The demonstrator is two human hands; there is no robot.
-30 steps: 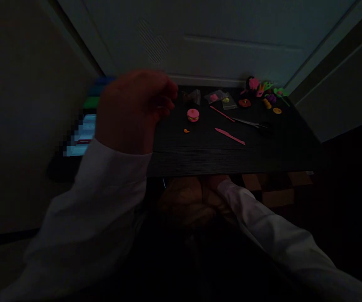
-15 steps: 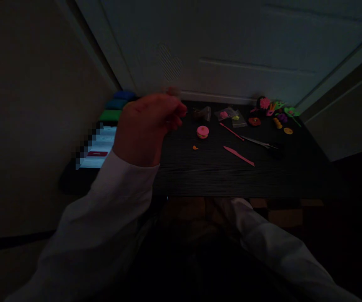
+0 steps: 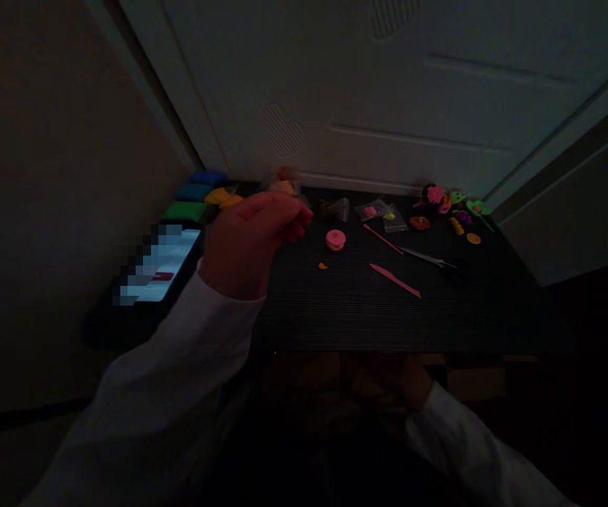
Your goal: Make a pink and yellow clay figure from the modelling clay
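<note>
The scene is very dark. My left hand [image 3: 248, 243] is raised over the left part of a black table [image 3: 367, 317], fingers curled together in a pinch; a small clear bag with something orange [image 3: 282, 184] shows just above its fingertips. My right hand [image 3: 396, 384] rests low under the table's front edge, dim, its fingers hard to read. On the table lie a small pink round clay piece [image 3: 335, 239], a tiny orange bit [image 3: 323, 266], a pink modelling knife [image 3: 394, 279], a thin pink stick [image 3: 382, 238] and scissors [image 3: 430, 259].
A lit phone [image 3: 158, 271] lies at the table's left edge. Green, blue and yellow clay blocks [image 3: 198, 199] sit behind it. Small clear bags [image 3: 382, 213] and several colourful clay figures [image 3: 449, 208] stand at the back right. A white door [image 3: 388, 91] rises behind the table.
My left hand has moved forward and lower, uncovering the phone and the clay blocks. The view has tilted up. My right hand has drawn back under the table edge.
</note>
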